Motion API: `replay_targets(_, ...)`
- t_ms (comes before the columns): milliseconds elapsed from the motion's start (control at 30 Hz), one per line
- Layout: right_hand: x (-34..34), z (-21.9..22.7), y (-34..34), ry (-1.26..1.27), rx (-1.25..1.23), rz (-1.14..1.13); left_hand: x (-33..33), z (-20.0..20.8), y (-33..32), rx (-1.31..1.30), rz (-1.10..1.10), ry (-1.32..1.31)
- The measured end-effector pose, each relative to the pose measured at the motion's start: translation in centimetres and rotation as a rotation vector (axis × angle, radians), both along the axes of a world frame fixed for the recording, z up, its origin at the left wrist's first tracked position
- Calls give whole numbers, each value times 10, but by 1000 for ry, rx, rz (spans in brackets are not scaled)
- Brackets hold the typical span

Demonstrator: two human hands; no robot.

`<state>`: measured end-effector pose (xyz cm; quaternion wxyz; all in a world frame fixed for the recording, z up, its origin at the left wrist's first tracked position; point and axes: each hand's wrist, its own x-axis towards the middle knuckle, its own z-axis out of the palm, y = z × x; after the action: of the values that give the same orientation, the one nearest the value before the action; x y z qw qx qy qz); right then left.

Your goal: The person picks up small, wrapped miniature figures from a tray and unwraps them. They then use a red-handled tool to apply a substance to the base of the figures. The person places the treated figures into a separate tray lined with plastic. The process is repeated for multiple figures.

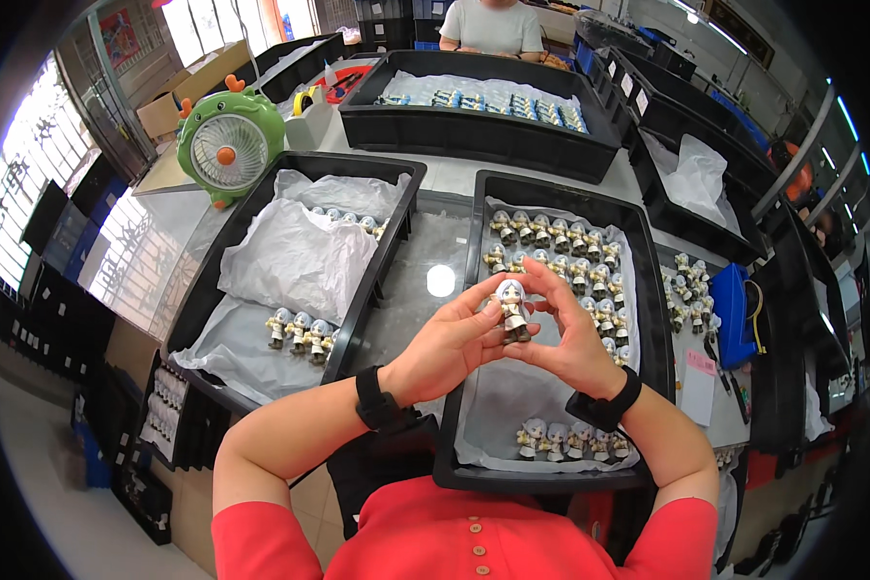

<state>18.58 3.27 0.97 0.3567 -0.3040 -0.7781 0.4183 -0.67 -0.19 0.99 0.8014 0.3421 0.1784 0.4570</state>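
Between both hands (pixel 443 346) — a figurine (pixel 514 315)

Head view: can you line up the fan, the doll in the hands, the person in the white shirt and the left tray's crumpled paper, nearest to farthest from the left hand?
1. Doll: touching the left hand.
2. Paper: to its left.
3. Fan: farther off, upper left.
4. Person: farthest, behind the back tray.

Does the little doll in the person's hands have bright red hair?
No, the little doll between the left hand and the right hand has pale, silvery hair.
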Motion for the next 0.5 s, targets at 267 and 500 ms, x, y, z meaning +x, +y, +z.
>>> replay_targets(267, 0, -10, 5, 176, -273, 72, 0, -5, 2, -40, 17, 0)
replay_targets(500, -3, -8, -2, 83, -22, -7, 0, -8, 0, -86, 4, -75)
